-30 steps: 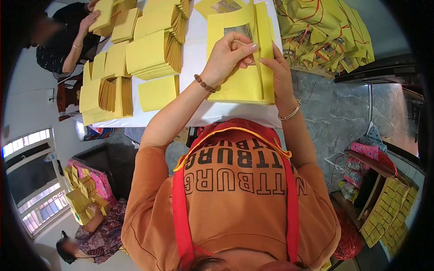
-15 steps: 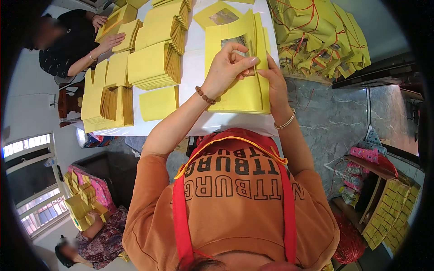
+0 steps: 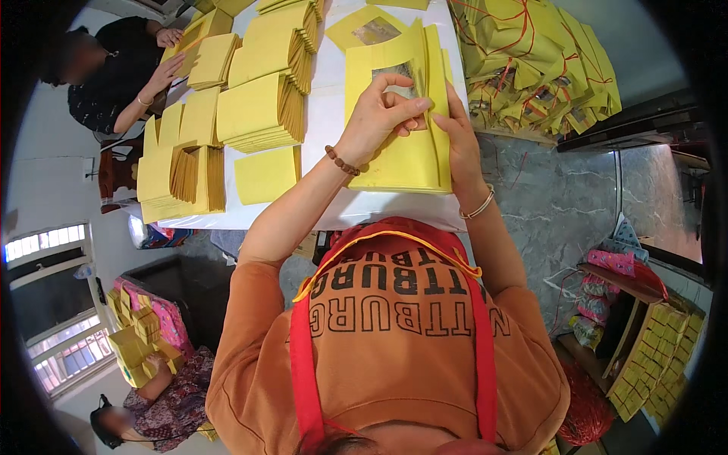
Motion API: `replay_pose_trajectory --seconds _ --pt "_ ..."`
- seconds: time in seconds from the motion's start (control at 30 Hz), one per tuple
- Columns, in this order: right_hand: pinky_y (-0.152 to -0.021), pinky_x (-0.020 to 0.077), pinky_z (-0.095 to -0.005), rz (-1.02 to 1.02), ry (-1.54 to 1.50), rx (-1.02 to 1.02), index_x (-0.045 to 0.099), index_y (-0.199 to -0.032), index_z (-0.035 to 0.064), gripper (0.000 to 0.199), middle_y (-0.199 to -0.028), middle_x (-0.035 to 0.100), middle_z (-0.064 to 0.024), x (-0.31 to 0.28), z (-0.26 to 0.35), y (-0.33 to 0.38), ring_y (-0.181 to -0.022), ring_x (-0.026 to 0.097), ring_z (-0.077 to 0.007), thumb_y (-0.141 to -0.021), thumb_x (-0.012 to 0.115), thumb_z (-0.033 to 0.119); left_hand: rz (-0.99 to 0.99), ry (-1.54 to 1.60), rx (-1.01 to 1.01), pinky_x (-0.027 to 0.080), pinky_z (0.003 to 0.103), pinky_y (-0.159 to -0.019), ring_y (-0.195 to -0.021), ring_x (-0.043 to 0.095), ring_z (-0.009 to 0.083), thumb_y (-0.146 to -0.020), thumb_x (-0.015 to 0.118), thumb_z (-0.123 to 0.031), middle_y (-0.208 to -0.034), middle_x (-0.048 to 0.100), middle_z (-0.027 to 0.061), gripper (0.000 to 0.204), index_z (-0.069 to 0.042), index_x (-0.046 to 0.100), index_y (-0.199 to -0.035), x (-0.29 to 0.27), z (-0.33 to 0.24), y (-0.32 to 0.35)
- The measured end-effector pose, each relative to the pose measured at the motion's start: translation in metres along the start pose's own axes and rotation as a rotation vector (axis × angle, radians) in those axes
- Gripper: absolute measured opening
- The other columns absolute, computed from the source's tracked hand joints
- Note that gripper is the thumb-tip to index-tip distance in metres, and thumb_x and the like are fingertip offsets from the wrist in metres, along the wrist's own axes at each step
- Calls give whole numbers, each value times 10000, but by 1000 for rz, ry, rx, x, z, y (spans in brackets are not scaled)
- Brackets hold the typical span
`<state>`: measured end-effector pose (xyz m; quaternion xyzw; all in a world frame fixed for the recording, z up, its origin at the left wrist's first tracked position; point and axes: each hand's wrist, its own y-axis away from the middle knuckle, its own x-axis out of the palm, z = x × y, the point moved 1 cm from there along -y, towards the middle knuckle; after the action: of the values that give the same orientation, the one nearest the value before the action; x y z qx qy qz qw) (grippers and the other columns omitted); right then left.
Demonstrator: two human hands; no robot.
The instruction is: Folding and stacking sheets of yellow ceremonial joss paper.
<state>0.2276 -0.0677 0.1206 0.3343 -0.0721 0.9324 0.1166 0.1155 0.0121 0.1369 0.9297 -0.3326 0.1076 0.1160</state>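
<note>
A thick stack of yellow paper sheets (image 3: 379, 167) lies before me at the table's front edge, a dark printed picture on its top face partly covered by my fingers. My left hand (image 3: 383, 117), with a brown bead bracelet on the wrist, is closed, thumb and fingers pinched at the raised right edge of the upper sheets. Against the stack's right side, my right hand (image 3: 461, 144) is closed round the edge, thumb in front and fingers behind. Several sheets fan apart between the two hands. How many sheets the left fingers pinch is hidden.
Folded yellow paper stacks (image 3: 254, 106) fill the left of the white table (image 3: 322, 129). A co-worker in black (image 3: 114, 76) handles stacks at the far left; another person (image 3: 171, 402) sits lower left. Red-tied yellow bundles (image 3: 531, 68) are piled at the right. Grey floor (image 3: 546, 189) lies below.
My hands stay almost in place at the stack's edge. The co-worker's near hand has drawn back from the stack it was touching, toward the far left.
</note>
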Motion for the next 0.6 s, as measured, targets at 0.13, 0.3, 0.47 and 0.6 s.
replay_pose_trajectory --seconds 0.13,0.3,0.47,0.6 --pt "-849 405 -251 53 2 31 217 -1358 68 557 -1188 443 -63 -1 -3 0 -999 481 -120 -856 457 62 -16 9 0 455 178 -483 -580 563 94 -787 644 -130 -690 569 48 361 -30 424 -1055 -1 -2 0" --pt "-870 404 -258 89 42 31 223 -1351 61 556 -1211 435 -68 5 1 2 -1049 469 -127 -853 469 45 -55 11 -24 459 173 -461 -558 563 96 -794 638 -151 -707 572 59 364 -33 421 -1061 4 -10 -3" --pt "-881 399 -256 79 13 55 244 -1346 62 537 -1233 428 -72 4 0 2 -1064 468 -125 -854 456 34 -87 24 39 468 187 -472 -552 539 86 -786 652 -212 -696 556 66 450 11 393 -1080 2 -3 -7" --pt "-911 373 -256 102 -1 61 257 -1345 59 513 -1265 413 -77 2 1 2 -1095 451 -129 -864 434 43 -88 19 35 471 189 -473 -558 542 85 -794 643 -214 -699 557 66 437 8 395 -1077 1 -3 -7"
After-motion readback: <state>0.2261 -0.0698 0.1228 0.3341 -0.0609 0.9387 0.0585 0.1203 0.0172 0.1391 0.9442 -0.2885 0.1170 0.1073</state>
